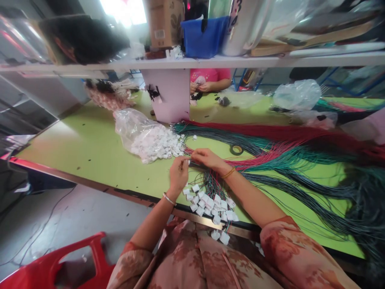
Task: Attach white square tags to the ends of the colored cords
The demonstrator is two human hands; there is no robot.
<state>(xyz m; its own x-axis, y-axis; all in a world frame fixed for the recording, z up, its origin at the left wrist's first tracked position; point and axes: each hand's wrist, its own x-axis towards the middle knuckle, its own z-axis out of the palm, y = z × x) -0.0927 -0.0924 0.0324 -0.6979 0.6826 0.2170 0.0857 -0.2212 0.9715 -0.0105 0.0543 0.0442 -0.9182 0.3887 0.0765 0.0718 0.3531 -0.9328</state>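
Near the middle of the green table [99,148], my left hand [179,173] is closed on a small white connector [189,162]. My right hand [207,158] meets it from the right, fingers pinched at thin wires by the connector; the exact grip is too small to make out. Just beyond my hands, loose white connectors [159,142] spill from a clear plastic bag [129,122]. Below my hands, several wired white connectors [207,202] lie at the table's front edge, a few hanging over it. Red wires [264,160] and dark wires [300,196] stretch to the right.
A roll of black tape [236,149] lies beyond my right forearm. A shelf [168,63] crosses above the table, holding a blue bin [204,38] and a cardboard box [165,24]. Across the table another person's hands [204,86] show. A red chair [99,257] stands at lower left.
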